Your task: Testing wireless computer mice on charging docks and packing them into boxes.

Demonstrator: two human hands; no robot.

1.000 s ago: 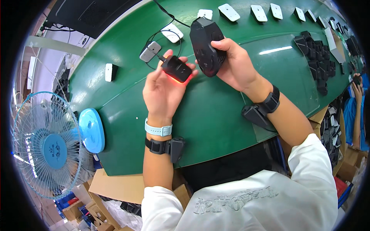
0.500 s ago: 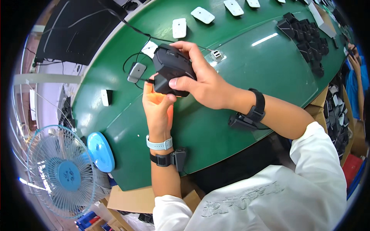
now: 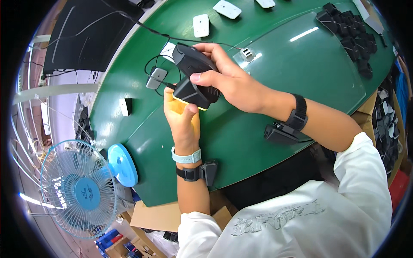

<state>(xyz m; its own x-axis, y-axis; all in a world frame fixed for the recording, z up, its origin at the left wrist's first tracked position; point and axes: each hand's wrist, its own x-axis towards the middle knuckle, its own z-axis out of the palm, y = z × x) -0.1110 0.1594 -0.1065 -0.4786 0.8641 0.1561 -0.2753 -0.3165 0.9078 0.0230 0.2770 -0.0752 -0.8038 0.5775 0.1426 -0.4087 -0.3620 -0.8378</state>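
Observation:
A black, angular plastic device (image 3: pixel 191 89) is held between both hands above the green table. My left hand (image 3: pixel 183 122) closes around its lower end, with the thumb on its edge. From above and the right, my right hand (image 3: pixel 236 86) grips the body, thumb pressed on top and fingers around the far side. A thin black cable (image 3: pixel 168 85) plugs into the device's left side. Yellow light shines from its underside onto my left fingers. Close to the left fingertips lies a small grey-white box (image 3: pixel 156 78) with a cable beside it.
White rounded pieces (image 3: pixel 201 26) line the table's far edge. A USB socket block (image 3: pixel 246 53) sits beyond my right hand. Black parts (image 3: pixel 350 36) are piled far right, above an open carton (image 3: pixel 385 129). A blue fan (image 3: pixel 88 193) stands left.
The device has tilted in my hands, showing more of its glowing lower edge. The light on my left fingers has gone from orange to yellow. The whole view has shifted slightly.

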